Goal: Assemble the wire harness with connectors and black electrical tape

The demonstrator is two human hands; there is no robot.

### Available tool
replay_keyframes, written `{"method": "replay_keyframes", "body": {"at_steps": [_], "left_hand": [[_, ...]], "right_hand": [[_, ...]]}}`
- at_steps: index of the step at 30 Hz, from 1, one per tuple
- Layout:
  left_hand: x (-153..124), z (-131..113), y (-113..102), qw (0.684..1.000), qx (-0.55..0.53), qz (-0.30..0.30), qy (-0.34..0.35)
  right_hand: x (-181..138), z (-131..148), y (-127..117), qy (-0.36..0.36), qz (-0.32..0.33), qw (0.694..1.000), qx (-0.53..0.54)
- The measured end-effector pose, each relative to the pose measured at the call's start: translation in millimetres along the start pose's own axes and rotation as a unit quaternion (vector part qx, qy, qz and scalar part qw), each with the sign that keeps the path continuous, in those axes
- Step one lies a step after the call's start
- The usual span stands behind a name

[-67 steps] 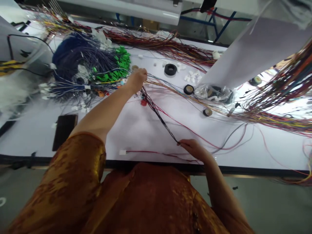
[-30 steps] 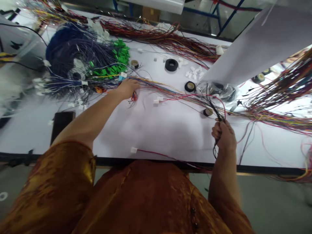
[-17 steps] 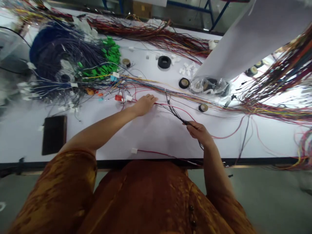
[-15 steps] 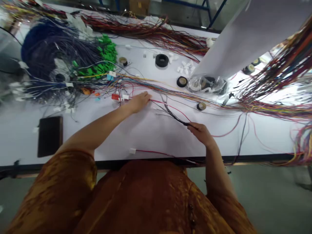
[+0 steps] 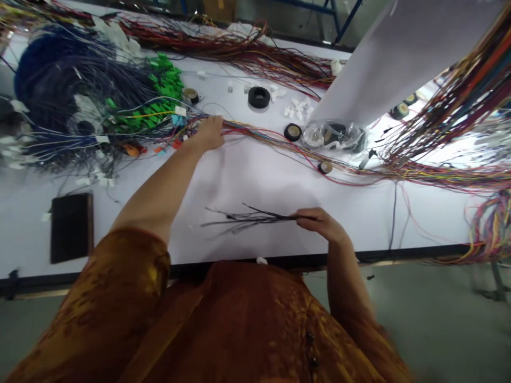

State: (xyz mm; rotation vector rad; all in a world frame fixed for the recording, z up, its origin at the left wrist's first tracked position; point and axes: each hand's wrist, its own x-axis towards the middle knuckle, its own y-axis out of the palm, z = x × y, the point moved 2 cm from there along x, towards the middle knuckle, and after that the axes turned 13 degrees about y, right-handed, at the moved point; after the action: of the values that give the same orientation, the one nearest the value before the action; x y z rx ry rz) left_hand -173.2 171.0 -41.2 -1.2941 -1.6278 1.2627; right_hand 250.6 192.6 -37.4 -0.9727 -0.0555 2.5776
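My right hand (image 5: 319,224) is closed round a bunch of thin black wires (image 5: 259,217), near the front of the table. Their loose ends fan out to the left, a little blurred. Farther back, my left hand (image 5: 209,133) lies closed over a long bundle of multicoloured wires (image 5: 259,134), and its fingertips are partly hidden. Red wires run along this bundle to the right. Just left of that hand are a white connector (image 5: 180,110) and a blue connector (image 5: 178,121).
Green connectors (image 5: 167,80) and a coil of dark blue wires (image 5: 51,69) lie at left, behind a dark tablet-like object (image 5: 72,227). Tape rolls (image 5: 259,97) sit beyond the bundle. Hanging wires (image 5: 451,101) and a white sheet (image 5: 379,69) stand at right.
My left hand has moved back and left, from a red wire onto the multicoloured bundle. The red wire now lies along the bundle. My right hand has drawn the black wires slightly toward me.
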Motion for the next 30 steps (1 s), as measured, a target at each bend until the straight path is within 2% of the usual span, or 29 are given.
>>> {"method": "replay_keyframes", "body": {"at_steps": [1,3,4,5,6,7,8,9,10,12,14,16,17,18,20,21,22,23,24,26,27,30], "left_hand": [[-15,-16,-11,1.000,-0.015,-0.008,0.024],[-66,-60,-30,0.982,-0.042,-0.160,0.086],[-97,-88,-32,0.968,-0.068,-0.184,0.160],[-129,-117,-30,0.943,-0.102,-0.168,0.270],[-161,-146,-22,0.892,-0.134,-0.113,0.416],[-189,-169,-10,0.842,-0.149,-0.035,0.517],[-209,-183,3,0.824,-0.142,0.018,0.549],[-219,-189,15,0.839,-0.140,0.010,0.525],[-222,-187,28,0.873,-0.131,0.000,0.470],[-212,-171,51,0.931,-0.104,-0.011,0.350],[-193,-151,70,0.955,-0.081,0.010,0.287],[-176,-137,83,0.961,-0.062,0.035,0.267],[-169,-133,88,0.962,-0.053,0.043,0.263],[-165,-131,92,0.964,-0.044,0.046,0.260],[-158,-129,94,0.966,-0.030,0.042,0.253],[-155,-130,94,0.968,-0.024,0.034,0.246],[-152,-130,93,0.971,-0.019,0.026,0.237],[-148,-131,92,0.974,-0.017,0.016,0.227],[-145,-132,91,0.976,-0.019,0.006,0.218],[-138,-133,90,0.979,-0.025,-0.011,0.202],[-136,-134,90,0.980,-0.026,-0.015,0.199],[-135,-134,92,0.979,-0.022,-0.026,0.200]], "right_hand": [[14,5,10,-0.017,0.011,1.000,-0.008],[44,12,27,-0.064,0.003,0.998,-0.022],[60,15,35,-0.093,-0.020,0.995,-0.034],[75,17,42,-0.123,-0.053,0.990,-0.053],[89,21,49,-0.152,-0.089,0.982,-0.071],[99,24,55,-0.181,-0.136,0.970,-0.082],[106,28,62,-0.211,-0.173,0.957,-0.096],[108,33,67,-0.237,-0.203,0.944,-0.106],[105,37,71,-0.254,-0.225,0.934,-0.114],[86,40,70,-0.256,-0.254,0.926,-0.113],[52,29,54,-0.220,-0.301,0.925,-0.077],[7,-1,25,-0.173,-0.399,0.901,-0.012],[-18,-23,6,-0.148,-0.467,0.872,0.025],[-45,-51,-13,-0.118,-0.543,0.829,0.062],[-101,-113,-47,-0.048,-0.709,0.691,0.133],[-127,-146,-60,-0.008,-0.763,0.620,0.182],[-147,-176,-70,0.038,-0.787,0.570,0.231],[-163,-203,-79,0.063,-0.792,0.551,0.253],[-173,-225,-87,0.083,-0.793,0.538,0.274],[-179,-259,-102,0.112,-0.779,0.538,0.304],[-177,-271,-110,0.127,-0.766,0.548,0.311],[-162,-291,-140,0.169,-0.718,0.605,0.299]]}}
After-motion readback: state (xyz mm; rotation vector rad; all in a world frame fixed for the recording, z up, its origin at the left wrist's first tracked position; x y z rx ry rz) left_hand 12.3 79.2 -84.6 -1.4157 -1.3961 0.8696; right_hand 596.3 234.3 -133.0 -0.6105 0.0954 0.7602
